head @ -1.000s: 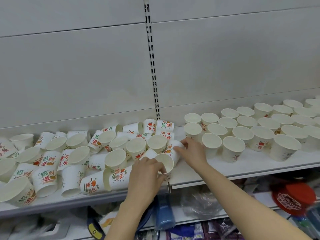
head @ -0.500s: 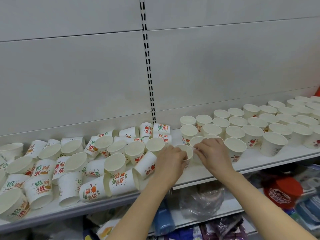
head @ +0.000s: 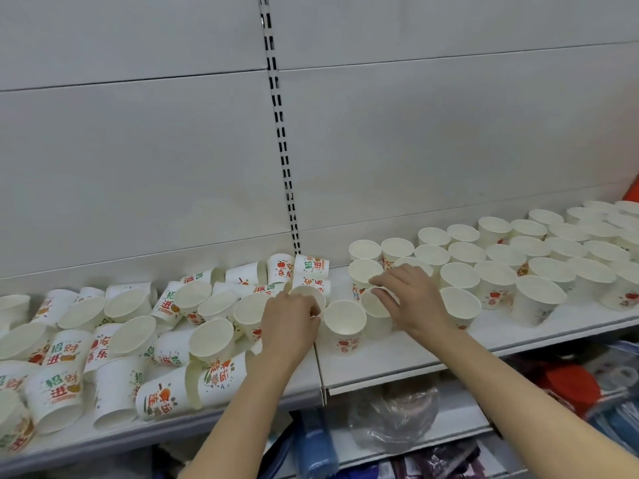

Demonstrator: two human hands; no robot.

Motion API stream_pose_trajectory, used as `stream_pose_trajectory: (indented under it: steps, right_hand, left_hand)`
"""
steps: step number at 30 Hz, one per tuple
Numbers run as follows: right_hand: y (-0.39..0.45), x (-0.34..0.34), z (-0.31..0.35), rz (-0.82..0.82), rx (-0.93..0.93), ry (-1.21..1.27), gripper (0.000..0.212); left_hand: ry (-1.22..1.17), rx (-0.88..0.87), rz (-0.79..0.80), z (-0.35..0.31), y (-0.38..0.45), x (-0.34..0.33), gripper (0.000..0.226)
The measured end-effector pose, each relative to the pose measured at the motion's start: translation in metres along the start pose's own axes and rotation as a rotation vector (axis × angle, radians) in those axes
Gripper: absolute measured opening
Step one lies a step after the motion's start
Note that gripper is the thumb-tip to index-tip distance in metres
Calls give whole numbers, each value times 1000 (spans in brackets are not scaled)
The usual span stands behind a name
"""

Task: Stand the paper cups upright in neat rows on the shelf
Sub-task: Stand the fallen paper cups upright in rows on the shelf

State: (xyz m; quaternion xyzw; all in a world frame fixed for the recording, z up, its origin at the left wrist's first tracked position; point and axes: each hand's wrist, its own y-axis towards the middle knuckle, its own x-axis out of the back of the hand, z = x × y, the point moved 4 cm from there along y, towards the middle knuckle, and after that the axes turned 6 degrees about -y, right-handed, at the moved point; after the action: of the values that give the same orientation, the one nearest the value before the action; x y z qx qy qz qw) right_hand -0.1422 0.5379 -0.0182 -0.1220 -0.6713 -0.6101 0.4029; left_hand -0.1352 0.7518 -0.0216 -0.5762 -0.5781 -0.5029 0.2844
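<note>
Head view. Item: paper cups, white with red and green print, all on the shelf (head: 397, 361).

Landmark: slotted upright (head: 284, 157) in the back wall.

- Tipped cups (head: 114, 340): heap left of the upright, most lying on their sides with long axes roughly level, mouths facing many ways; some lie against one another.
- Standing cups (head: 498, 261): right of the upright, mouths up, in rows running off to the right edge.
- Loose cup (head: 345, 323): just right of the upright's foot, upright, between the two hands, touching neither as far as can be seen.
- Left hand (head: 289, 323): below the upright, at the heap's right edge, fingers curled round the rim of a tilted cup (head: 307, 294).
- Right hand (head: 409, 299): right of the upright, fingers spread and resting on the rim of a front-row cup (head: 377, 307); no curl round it shows.

Judgement: the heap lies left of both hands, so the left hand is nearer; each tipped cup needs its axis turned vertical, then carrying right to the row's end.

Below the shelf: plastic bags (head: 394, 413) and packaged goods, unclear.
</note>
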Motion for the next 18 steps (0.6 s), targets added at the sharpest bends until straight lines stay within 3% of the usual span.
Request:
stream_pose_trajectory:
  steps: [5, 8, 12, 18]
  right_hand:
    - [59, -46, 6, 287, 51, 47, 11]
    - [88, -70, 10, 433, 118, 58, 20]
    - [119, -103, 17, 566, 201, 78, 28]
    - [139, -152, 38, 933, 510, -105, 57]
  left_hand:
    - [60, -4, -33, 0, -1, 3, 17]
    - [30, 4, 5, 4, -5, 3, 20]
    - [-182, 165, -58, 26, 4, 17, 21]
    - [-92, 316, -30, 45, 39, 20, 27]
